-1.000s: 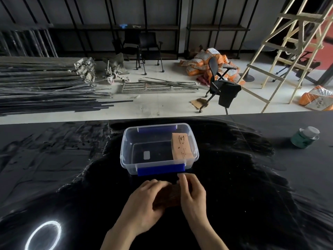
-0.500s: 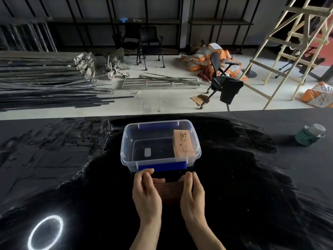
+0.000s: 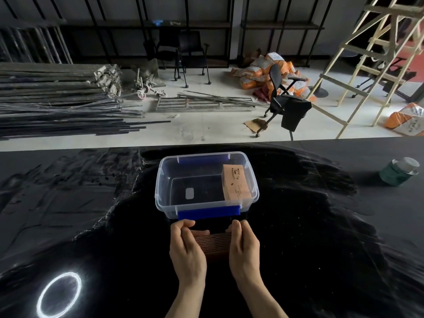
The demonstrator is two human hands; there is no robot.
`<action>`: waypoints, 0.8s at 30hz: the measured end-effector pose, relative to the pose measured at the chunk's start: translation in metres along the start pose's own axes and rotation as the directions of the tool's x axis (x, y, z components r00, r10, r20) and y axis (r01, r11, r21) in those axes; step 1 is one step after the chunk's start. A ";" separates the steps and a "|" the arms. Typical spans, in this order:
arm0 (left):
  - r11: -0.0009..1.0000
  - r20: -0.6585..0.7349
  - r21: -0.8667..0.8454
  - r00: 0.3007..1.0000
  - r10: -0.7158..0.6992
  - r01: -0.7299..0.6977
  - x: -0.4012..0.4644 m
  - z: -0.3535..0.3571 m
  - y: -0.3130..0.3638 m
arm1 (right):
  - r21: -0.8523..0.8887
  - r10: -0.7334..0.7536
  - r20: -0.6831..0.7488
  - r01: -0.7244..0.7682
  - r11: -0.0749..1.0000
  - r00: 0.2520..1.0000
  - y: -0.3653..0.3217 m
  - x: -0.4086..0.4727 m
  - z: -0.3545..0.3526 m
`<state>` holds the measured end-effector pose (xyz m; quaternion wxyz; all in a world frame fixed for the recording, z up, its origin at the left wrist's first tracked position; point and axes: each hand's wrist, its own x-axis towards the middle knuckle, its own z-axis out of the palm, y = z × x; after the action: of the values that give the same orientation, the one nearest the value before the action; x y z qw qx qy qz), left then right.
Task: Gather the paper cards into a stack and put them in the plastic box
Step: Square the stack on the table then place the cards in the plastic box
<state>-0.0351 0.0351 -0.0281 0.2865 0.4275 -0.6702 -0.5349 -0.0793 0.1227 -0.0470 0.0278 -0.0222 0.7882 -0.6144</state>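
A stack of brown paper cards (image 3: 215, 245) stands on edge on the black table, squeezed between my left hand (image 3: 187, 251) and my right hand (image 3: 244, 249). Each hand presses one end of the stack, with the card edges showing between them. Just beyond my fingertips sits the clear plastic box (image 3: 160, 180) with blue clips on its near and far rims. A brown paper packet (image 3: 235, 181) leans inside the box against its right wall. The left part of the box floor holds only a small white label.
A green jar with a pale lid (image 3: 399, 172) stands on the table at the far right. A bright ring of light (image 3: 58, 294) reflects on the glossy black table (image 3: 321, 249) at the near left. Beyond the table's far edge lie metal bars, chairs and a wooden ladder.
Both hands shifted from cupping the cards flat to pressing the stack upright from its two ends. The stack now sits squared, closer to the box's near rim.
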 end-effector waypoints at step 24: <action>0.424 0.822 0.473 0.560 0.102 -0.772 0.022 -0.041 0.042 | -0.016 0.027 0.006 -0.026 1.000 1.000 0.000 0.000 -0.001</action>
<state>-0.0219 -0.0012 0.0213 -0.0700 0.0630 -0.9795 -0.1780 -0.0790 0.1233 -0.0466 0.0383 -0.0140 0.7932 -0.6076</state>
